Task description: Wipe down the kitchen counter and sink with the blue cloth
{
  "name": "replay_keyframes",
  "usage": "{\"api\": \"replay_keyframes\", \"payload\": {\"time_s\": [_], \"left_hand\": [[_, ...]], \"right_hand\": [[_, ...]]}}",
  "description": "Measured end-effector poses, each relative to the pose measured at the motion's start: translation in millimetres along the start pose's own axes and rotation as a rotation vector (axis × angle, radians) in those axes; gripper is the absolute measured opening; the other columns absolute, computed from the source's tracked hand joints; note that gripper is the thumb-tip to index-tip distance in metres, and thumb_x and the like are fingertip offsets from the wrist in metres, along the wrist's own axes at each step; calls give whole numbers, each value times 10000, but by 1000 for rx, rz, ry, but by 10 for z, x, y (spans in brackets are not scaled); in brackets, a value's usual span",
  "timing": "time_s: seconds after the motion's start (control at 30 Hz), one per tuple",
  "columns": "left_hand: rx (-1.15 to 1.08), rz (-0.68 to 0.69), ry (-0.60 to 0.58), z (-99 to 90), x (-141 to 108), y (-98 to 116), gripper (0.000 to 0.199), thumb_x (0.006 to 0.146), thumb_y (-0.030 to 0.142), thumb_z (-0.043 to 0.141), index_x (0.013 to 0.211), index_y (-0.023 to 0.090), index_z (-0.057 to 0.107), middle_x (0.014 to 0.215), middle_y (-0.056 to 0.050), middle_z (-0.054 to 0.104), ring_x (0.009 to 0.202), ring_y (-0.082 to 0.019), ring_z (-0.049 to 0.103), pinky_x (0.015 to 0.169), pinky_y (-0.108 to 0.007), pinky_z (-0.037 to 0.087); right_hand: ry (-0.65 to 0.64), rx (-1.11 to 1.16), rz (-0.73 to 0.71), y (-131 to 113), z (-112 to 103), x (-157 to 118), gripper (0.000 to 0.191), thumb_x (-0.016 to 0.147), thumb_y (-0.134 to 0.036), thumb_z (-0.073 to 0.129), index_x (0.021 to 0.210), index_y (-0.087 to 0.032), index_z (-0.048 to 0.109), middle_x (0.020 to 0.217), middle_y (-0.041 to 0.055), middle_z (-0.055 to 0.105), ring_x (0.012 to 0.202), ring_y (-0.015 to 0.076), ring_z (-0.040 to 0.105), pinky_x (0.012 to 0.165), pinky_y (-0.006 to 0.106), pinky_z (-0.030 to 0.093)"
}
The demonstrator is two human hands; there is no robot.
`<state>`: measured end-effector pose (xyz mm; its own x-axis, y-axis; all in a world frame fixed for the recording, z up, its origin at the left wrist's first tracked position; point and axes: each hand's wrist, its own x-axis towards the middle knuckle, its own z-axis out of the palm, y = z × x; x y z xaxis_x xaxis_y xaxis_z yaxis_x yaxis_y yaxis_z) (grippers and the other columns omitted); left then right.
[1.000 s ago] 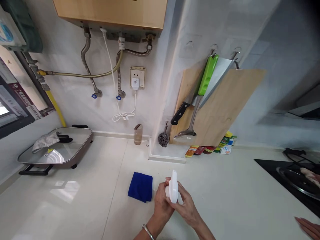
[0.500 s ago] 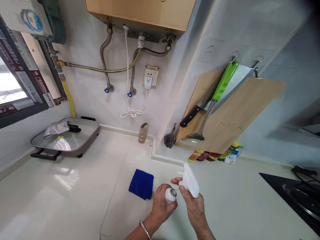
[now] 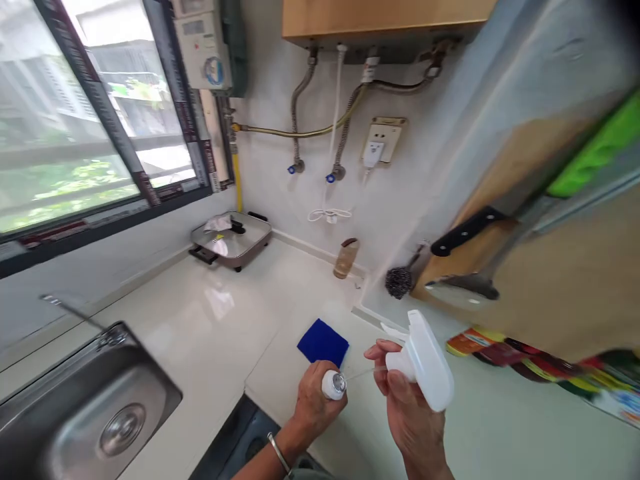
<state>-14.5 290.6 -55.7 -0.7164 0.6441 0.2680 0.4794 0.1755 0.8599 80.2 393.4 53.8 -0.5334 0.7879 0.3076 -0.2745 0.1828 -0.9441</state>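
Observation:
A white spray bottle [image 3: 331,385] is gripped in my left hand [image 3: 316,400], its open neck tilted up and to the right. My right hand [image 3: 411,407] is closed on the white trigger sprayer head [image 3: 427,367]. Between the two runs a thin clear dip tube [image 3: 367,373], its far end at the bottle mouth. The sprayer head is apart from the bottle. Just beyond my left hand, a folded dark blue cloth [image 3: 323,343] lies on the counter.
A steel sink [image 3: 150,380] with a tap [image 3: 107,333] is at the left. An electric pan [image 3: 240,248] with a glass lid stands in the corner. A clear bottle [image 3: 345,259] and a steel scrubber [image 3: 399,283] are by the wall; a knife [image 3: 465,231] hangs at the right.
The view has swung left, bringing the sink and window in. My right hand has drawn the sprayer head farther from the bottle, and more of the tube shows.

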Motion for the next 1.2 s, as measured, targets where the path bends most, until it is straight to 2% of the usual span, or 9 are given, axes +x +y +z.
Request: {"api": "replay_keyframes", "payload": {"time_s": [0.1,0.17,0.3,0.43,0.57,0.73,0.97,1.1,1.2], "left_hand": [[59,-83,131,-229,-204,50,164,718,141,595,858,226,588,838,-22,685,772,-163,628,729,-299,513],[123,-125,218,-392,-351,65,161,715,146,604,856,223,593,830,-20,686,753,-159,627,722,-298,516],[229,-171,398,-747,-604,9,170,705,137,607,854,219,593,818,-15,689,734,-152,635,714,-291,529],[241,-144,526,-1136,-759,-127,183,714,133,593,875,221,580,816,-5,684,734,-145,653,695,-275,542],[250,-130,593,-1528,-885,-301,189,711,120,593,869,224,577,797,2,677,726,-142,656,688,-269,553],[287,-168,648,-2023,-1077,-587,217,678,85,602,840,226,575,776,13,677,703,-140,651,685,-268,556],[372,-234,746,-2706,-1290,-1022,234,655,42,569,788,233,552,741,26,660,688,-138,638,666,-265,550],[378,-252,768,-3061,-1368,-1235,225,662,49,569,791,233,562,755,16,677,708,-151,645,689,-289,567],[363,-261,794,-3255,-1412,-1372,250,649,43,573,813,231,574,784,6,697,726,-157,657,700,-299,578]], "right_hand": [[-134,126,90,-60,202,-45,436,797,-529,733,1096,-221,664,894,76,715,613,151,538,513,299,430],[-182,268,129,-131,363,-107,399,805,-500,737,1087,-228,660,849,49,701,539,108,476,463,269,383],[-213,453,160,-301,669,-250,348,800,-493,754,1009,-226,676,775,27,660,531,100,491,437,246,388],[-262,500,179,-420,979,-396,329,803,-484,751,998,-227,688,752,16,622,553,105,511,439,237,416],[-226,527,206,-496,1380,-530,358,753,-492,789,972,-221,705,726,3,613,555,100,510,436,222,414],[-141,565,280,-539,2005,-633,430,658,-521,847,922,-209,712,707,-18,590,544,76,465,426,196,388],[-205,573,366,-443,2814,-745,463,633,-514,858,926,-189,710,704,-21,576,551,66,437,411,172,358],[-226,565,354,-411,3174,-815,458,638,-503,853,937,-187,707,707,-22,566,557,68,433,413,170,359],[-243,531,345,-387,3395,-834,437,646,-490,844,931,-190,705,705,-22,557,562,76,440,412,178,362]]}}
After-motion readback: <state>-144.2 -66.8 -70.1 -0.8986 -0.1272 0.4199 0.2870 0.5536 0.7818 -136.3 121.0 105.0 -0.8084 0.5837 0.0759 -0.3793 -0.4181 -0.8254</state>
